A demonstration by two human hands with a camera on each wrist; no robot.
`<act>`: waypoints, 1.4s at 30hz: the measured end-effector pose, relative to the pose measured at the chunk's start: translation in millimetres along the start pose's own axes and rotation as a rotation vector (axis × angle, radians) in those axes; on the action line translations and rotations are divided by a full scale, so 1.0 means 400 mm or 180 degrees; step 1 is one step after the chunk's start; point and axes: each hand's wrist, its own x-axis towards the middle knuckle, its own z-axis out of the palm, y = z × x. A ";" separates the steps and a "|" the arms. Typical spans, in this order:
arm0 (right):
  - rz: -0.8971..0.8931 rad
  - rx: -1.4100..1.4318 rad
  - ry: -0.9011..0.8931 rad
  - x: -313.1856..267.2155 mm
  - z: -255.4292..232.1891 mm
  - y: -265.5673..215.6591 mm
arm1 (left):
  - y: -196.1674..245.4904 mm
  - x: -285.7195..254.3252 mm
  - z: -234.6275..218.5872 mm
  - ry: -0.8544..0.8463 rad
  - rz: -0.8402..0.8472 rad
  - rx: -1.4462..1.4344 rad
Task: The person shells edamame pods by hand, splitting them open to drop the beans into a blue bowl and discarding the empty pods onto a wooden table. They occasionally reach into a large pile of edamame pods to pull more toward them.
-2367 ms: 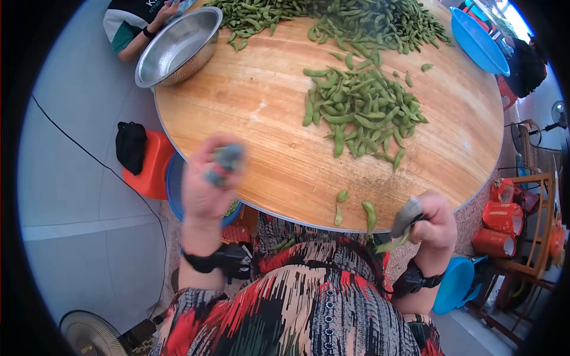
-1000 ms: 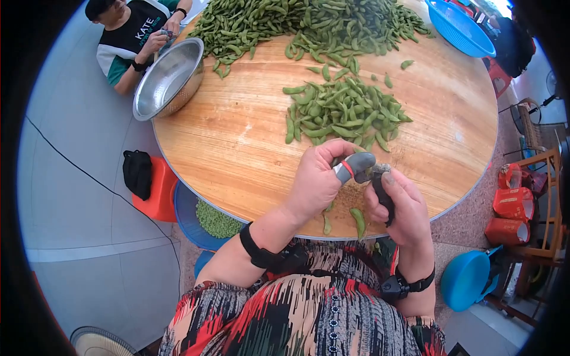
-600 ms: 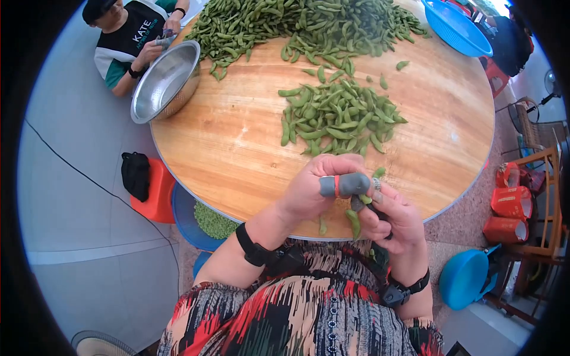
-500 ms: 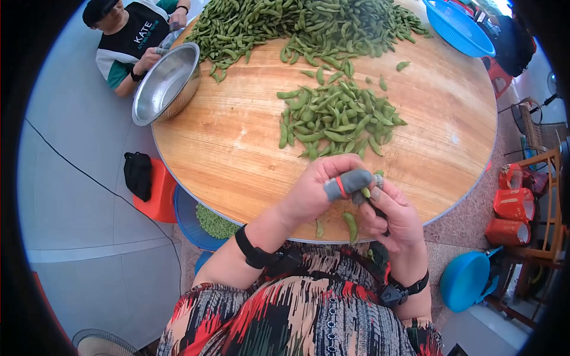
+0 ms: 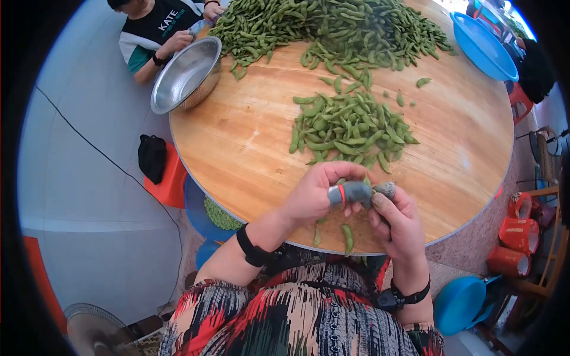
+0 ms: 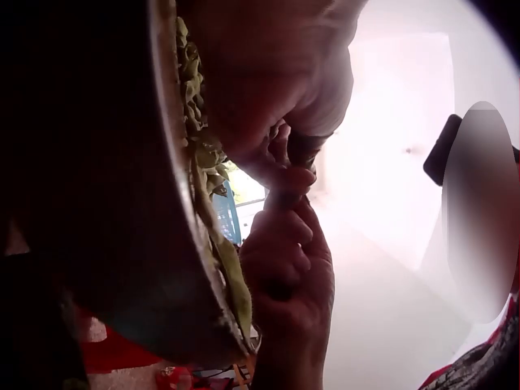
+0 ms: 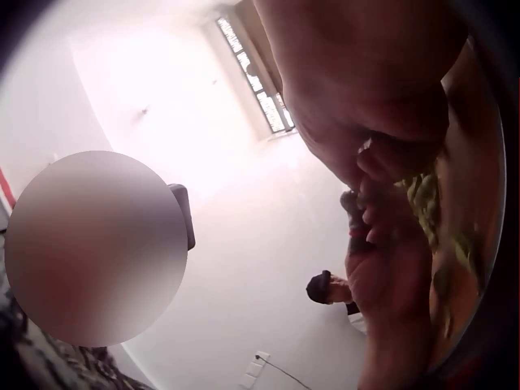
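In the head view my left hand (image 5: 312,193) and right hand (image 5: 402,225) meet over the near edge of the round wooden table. Between their fingertips they pinch a green soybean pod (image 5: 366,178), mostly hidden by the fingers. A grey cover with a red band (image 5: 350,193) sits on the left thumb. Another grey cover (image 5: 386,190) is on a right finger. Just beyond the hands lies a small heap of soybean pods (image 5: 350,127). A loose pod (image 5: 347,238) lies below the hands near the table edge. Both wrist views are dark, with the fingertips close together.
A large pile of pods (image 5: 338,29) covers the far side of the table (image 5: 225,160). A steel colander (image 5: 187,74) stands at left, beside another person (image 5: 157,32). Below the left edge, a blue basin (image 5: 199,207) contains shelled beans. A blue basket (image 5: 484,47) stands far right.
My left hand has come from the table's left edge to meet the right hand. The right hand has moved slightly up and left from beside the near edge. The fingers have shifted around the pod.
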 end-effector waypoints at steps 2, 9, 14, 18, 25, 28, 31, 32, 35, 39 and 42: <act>-0.0455 -0.0982 0.0050 0.006 -0.002 0.010 | 0.001 0.001 -0.005 0.0018 -0.0110 -0.0380; -0.1014 -0.2645 0.0059 0.010 0.036 -0.002 | -0.034 0.009 -0.027 0.0097 0.0599 0.0044; -0.0494 -0.1740 -0.0351 0.021 0.020 0.001 | -0.017 -0.007 -0.031 -0.0158 0.0241 -0.0485; -0.0027 0.0691 -0.1377 0.019 0.057 0.059 | -0.002 -0.032 -0.040 -0.0715 0.0018 -0.1382; -0.0635 -0.1473 0.0759 0.006 0.185 0.083 | 0.021 -0.083 -0.077 -0.0017 0.0237 -0.0132; -0.0178 -0.0907 0.0440 0.009 0.150 0.081 | 0.004 -0.084 -0.094 0.0045 0.0451 0.0070; -0.0367 -0.2354 0.0983 0.040 0.070 -0.044 | 0.015 -0.094 -0.091 0.0114 0.0422 0.0143; -0.0727 -0.2608 0.1543 0.088 0.039 -0.096 | 0.016 -0.097 -0.092 0.0111 0.0429 0.0119; -0.0902 -0.3893 0.2157 0.238 -0.048 -0.234 | 0.018 -0.097 -0.089 0.0175 0.0424 0.0672; -0.1733 -0.5955 0.2511 0.398 -0.151 -0.261 | 0.001 -0.098 -0.065 0.0507 0.1512 0.2127; -0.1487 -0.6445 0.1790 0.416 -0.158 -0.282 | 0.004 -0.103 -0.059 0.0571 0.1374 0.2284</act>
